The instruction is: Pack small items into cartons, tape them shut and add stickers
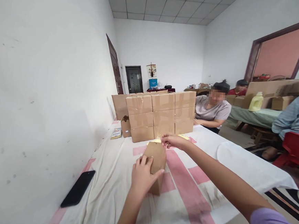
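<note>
A small brown cardboard box (156, 157) lies lengthwise on the cloth-covered table in front of me. My left hand (144, 172) grips it from above, fingers along the left and top, thumb across to the right side. At the box's far end, my right hand (173, 140) has its fingers pinched together. Something shiny and clear shows beside those fingertips, too small to make out. Just beyond stands a wall of stacked, taped cardboard boxes (164, 118).
A black phone (78, 189) lies at the left by the wall. An open carton (126, 126) and a small printed packet (116, 133) sit left of the stack. Behind it, a person (213, 108) leans at the table. Another table (258, 115) bears a yellow jug (256, 101).
</note>
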